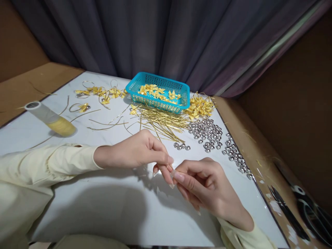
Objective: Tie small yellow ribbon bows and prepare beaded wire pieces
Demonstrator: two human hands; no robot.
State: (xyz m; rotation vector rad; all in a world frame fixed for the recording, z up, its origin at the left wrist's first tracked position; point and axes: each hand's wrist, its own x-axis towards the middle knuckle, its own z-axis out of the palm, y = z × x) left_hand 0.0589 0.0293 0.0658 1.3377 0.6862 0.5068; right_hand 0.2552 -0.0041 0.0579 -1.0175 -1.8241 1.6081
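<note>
Above the middle of the white board [109, 221], my left hand [145, 152] and my right hand [202, 183] meet at the fingertips. Both are closed in a pinch, thumb against fingers. Whatever lies between them is too small and hidden to name. Just beyond the hands, several shiny silver bell-like beads [181, 146] lie in a little group. Behind these is a loose bundle of gold wire strips [163, 121]. A bigger pile of silver beads [207, 133] spreads to the right, under a heap of yellow ribbon flowers [199, 106].
A turquoise basket [133, 93] with yellow flowers stands at the back. Looped gold wires with flowers [98, 91] lie at the back left, near a translucent container with yellow contents [62, 125]. Black-handled tools [290, 216] and white scraps lie along the right edge.
</note>
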